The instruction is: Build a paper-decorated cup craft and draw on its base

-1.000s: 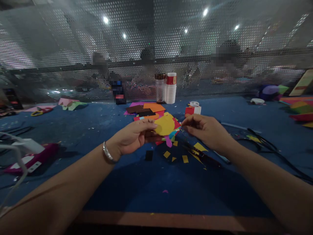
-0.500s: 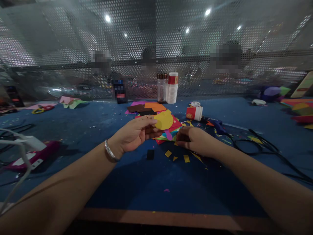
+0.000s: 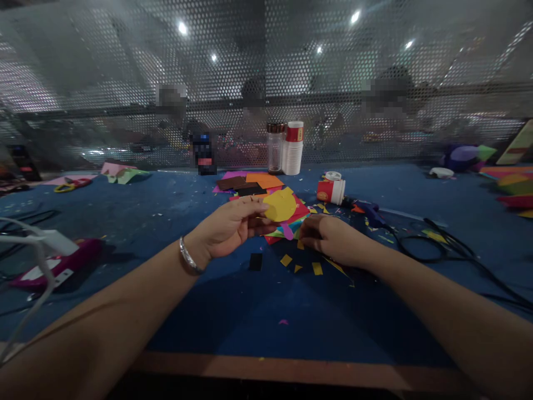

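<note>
Centrally, the left hand is pinching a yellow paper piece between thumb and fingers, in front of colored sheets; alongside, the right hand is showing curled fingers, any hold impossible to tell. Yellow scraps are lying nearer on the tabletop; beyond, a red-and-white cup is lying tipped, stacked cups standing farther back.

Round yel. paper cutout w/ small top tab, in L hand
</note>
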`<state>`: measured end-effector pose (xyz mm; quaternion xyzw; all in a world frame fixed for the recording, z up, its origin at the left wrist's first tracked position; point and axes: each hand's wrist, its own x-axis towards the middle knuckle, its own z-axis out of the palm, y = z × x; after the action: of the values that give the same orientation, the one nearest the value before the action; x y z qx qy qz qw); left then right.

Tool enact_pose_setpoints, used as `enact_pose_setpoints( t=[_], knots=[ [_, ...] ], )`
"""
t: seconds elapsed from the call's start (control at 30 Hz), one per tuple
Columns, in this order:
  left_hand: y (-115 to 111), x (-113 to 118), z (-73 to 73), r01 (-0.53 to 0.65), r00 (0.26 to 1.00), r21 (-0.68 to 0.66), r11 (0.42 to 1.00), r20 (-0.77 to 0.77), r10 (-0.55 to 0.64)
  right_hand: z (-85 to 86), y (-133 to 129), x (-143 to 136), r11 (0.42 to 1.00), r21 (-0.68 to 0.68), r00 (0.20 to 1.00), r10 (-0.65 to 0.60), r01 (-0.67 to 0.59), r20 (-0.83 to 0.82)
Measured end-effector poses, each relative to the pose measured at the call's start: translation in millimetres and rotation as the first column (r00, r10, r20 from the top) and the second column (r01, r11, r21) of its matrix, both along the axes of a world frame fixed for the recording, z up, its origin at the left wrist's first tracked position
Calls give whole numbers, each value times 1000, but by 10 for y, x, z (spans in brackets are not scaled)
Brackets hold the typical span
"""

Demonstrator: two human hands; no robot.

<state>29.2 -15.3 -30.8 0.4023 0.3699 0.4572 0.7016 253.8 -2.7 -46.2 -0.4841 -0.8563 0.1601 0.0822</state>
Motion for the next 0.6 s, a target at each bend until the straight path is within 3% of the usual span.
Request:
enact_pose_setpoints(
  t=[0.2, 0.43, 0.6],
  knots=[
    [-14, 17, 11, -37, 999, 9, 999, -22, 37, 38, -61, -46, 997, 80, 1000, 6, -5, -11],
    [2, -21, 46, -82, 997, 21, 996, -8, 83, -28, -183, -152, 961, 123, 969, 246, -246, 21],
    [9, -30, 38, -77, 997, 24, 997, 1, 77, -27, -210, -192, 958, 89, 961, 268, -274, 65]
  ],
)
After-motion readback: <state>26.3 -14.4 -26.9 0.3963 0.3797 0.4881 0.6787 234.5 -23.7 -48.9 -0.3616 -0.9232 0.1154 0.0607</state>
